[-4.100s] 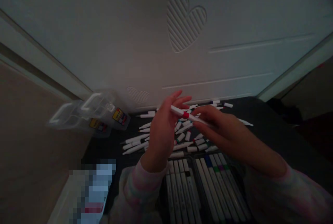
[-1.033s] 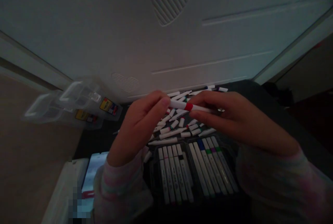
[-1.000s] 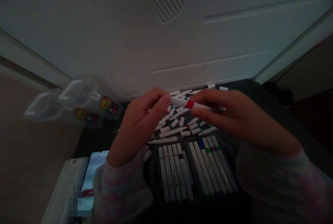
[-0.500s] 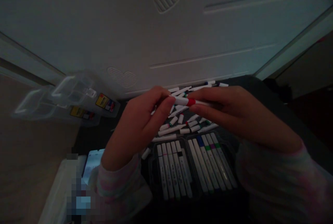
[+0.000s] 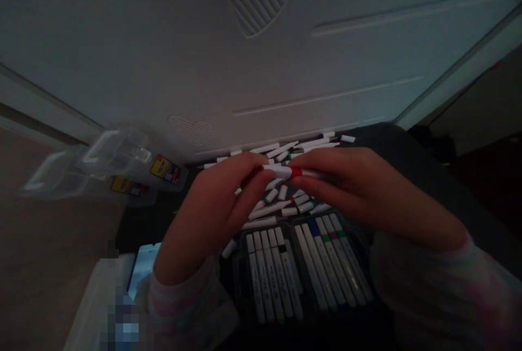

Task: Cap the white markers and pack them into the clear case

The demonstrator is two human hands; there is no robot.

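A white marker with a red band [image 5: 281, 171] is held level between my two hands, above the loose pens. My left hand [image 5: 212, 209] pinches its white end between thumb and fingers. On the other side, my right hand [image 5: 362, 188] is closed around the part beside the red band, and its fingers hide much of that end. Below the hands lie scattered white markers [image 5: 271, 208] and loose caps [image 5: 289, 211]. Nearer to me, an open dark case [image 5: 238, 280] holds two groups of white markers [image 5: 267, 280], some with coloured bands.
Two clear plastic cases with handles [image 5: 118, 149] stand at the left, bearing yellow labels. A lit phone screen [image 5: 143, 266] lies by my left sleeve. Behind the dark surface [image 5: 391, 144] rises a pale panel [image 5: 163, 41] with heart reliefs.
The view has tilted slightly, so the scene sits a little lower. Both hands stay on the marker, which has shifted slightly left in view.
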